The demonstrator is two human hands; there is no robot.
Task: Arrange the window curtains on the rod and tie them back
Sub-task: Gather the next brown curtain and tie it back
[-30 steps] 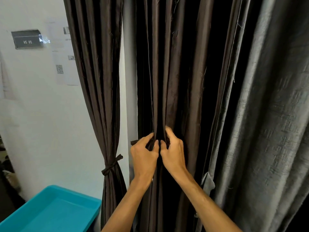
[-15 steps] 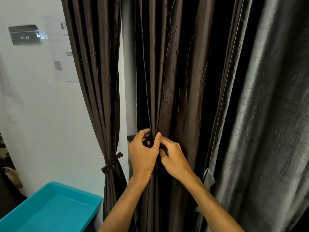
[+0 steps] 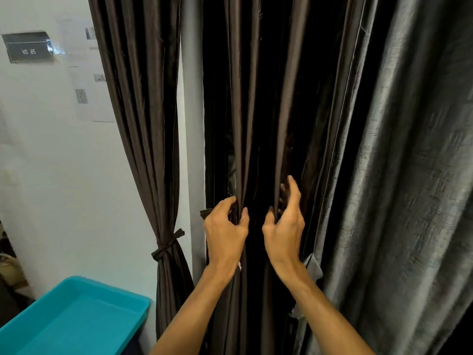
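A dark brown curtain hangs in long folds straight ahead of me. My left hand pinches a bunch of its folds, and a short end of a brown tie strip sticks out left of that hand. My right hand grips another fold a little to the right. A dark gap shows between the two hands. Further left, a second brown curtain hangs gathered, bound at waist height by a knotted brown tieback.
A grey textured curtain fills the right side. A white wall with a dark sign and taped papers lies to the left. A teal plastic bin stands at the lower left.
My hands were pressed together on the middle folds. They have moved apart, the right hand going right and up with its fold, opening a dark gap.
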